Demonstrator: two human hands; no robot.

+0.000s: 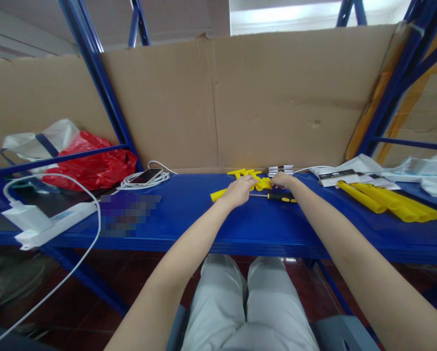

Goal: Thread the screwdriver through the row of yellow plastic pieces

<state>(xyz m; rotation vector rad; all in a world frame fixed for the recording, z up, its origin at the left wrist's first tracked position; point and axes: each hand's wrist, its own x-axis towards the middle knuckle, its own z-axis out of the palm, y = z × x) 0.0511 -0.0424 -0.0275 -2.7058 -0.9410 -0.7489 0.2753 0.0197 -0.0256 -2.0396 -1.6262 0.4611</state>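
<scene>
My left hand (pixel 240 190) is bent over a small pile of yellow plastic parts (pixel 264 184), its fingers closed around one at the pile's left side. Beneath that wrist, the end of a yellow tube (pixel 217 195) sticks out. My right hand (pixel 282 180) is at the pile's right edge with its fingers curled together; what they hold is hidden. A screwdriver with a black and yellow handle (pixel 281 197) lies just in front of both hands. Behind them are more yellow T-shaped pieces (pixel 242 172) and a stack of small white and black packets (pixel 280 169).
Several yellow tubes (pixel 390 201) lie to the right, near white packaging (pixel 350 168). At left are a phone (pixel 145 176) with a coiled white cable, a power strip (pixel 57 224) and a red plastic bag (pixel 90 161). Cardboard (pixel 277 97) closes off the back of the blue shelf (pixel 189 219).
</scene>
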